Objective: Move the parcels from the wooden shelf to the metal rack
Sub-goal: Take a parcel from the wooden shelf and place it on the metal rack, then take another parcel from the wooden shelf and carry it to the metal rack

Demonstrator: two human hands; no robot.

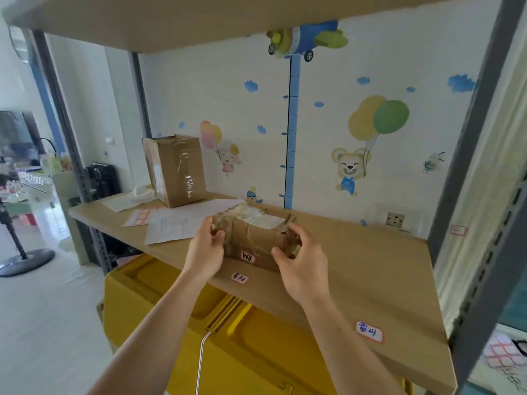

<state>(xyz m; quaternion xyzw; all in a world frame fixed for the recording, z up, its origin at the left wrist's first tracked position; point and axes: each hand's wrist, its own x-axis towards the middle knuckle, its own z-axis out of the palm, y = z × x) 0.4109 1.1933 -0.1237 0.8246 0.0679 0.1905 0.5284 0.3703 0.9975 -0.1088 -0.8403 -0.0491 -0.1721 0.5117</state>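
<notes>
A small taped cardboard parcel [252,238] with a white label on top and a small sticker on its front rests near the front edge of the metal rack's board [370,266]. My left hand [206,249] grips its left end and my right hand [299,263] grips its right end. A taller cardboard parcel [175,169] wrapped in clear tape stands upright at the back left of the same board. The rack's grey uprights [467,155] frame the shelf. No wooden shelf is visible.
White papers [174,223] and a red-grid label sheet [139,218] lie left of the small parcel. Handwritten stickers [369,334] mark the board's front edge. A yellow bin [171,303] sits below the shelf. Another board [199,21] hangs overhead. A fan stand [20,258] is on the floor at left.
</notes>
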